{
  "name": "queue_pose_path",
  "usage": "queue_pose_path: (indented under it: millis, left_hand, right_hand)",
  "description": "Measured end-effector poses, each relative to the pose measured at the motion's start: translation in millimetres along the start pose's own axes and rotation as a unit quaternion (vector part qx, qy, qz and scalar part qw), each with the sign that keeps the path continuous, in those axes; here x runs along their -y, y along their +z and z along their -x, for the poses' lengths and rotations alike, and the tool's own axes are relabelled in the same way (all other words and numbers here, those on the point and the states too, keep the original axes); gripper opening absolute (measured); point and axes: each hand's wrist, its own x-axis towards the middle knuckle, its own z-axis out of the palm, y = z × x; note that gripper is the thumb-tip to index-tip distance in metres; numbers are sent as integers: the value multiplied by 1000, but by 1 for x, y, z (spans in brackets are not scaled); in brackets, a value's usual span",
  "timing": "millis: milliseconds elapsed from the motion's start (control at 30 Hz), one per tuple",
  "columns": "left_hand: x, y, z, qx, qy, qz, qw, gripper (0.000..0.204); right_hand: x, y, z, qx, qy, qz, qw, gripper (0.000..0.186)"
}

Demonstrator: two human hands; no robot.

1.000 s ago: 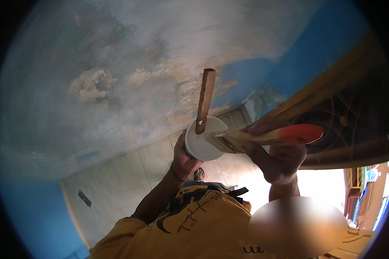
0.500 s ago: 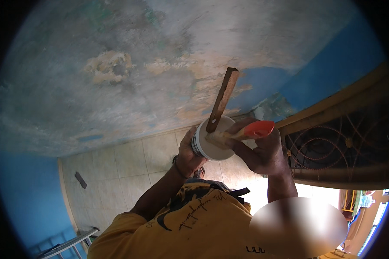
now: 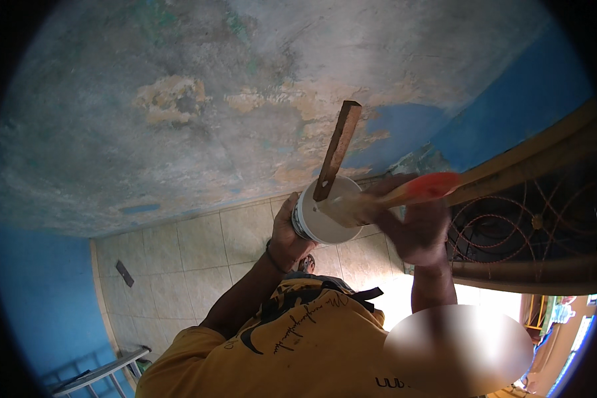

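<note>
Dark slanting script is running across the yellow shirt, with short dark letters sitting lower in view; dark print is showing on the white bucket, too small to read.

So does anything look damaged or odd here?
Yes, the wall looks damaged: blotchy grey, with a rough tan patch left of the wooden stick, unlike the plain blue area at right. A dark flat object lies on the floor.
</note>
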Motion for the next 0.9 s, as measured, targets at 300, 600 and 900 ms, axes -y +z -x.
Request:
queue_pose_path:
  millis: [300,600,900]
  left_hand:
    - [12,22,25,-23,70,-115,991,56]
    - [-5,10,45,-59,28,-35,997,56]
    - [-58,25,76,-10,48,-57,997,58]
  right_hand:
    - [-4,-9,14,-105,26,-134,985,20]
    - [-22,12,20,-165,200,-310,915,16]
    - [-24,90,16,-137,376,-573,715,24]
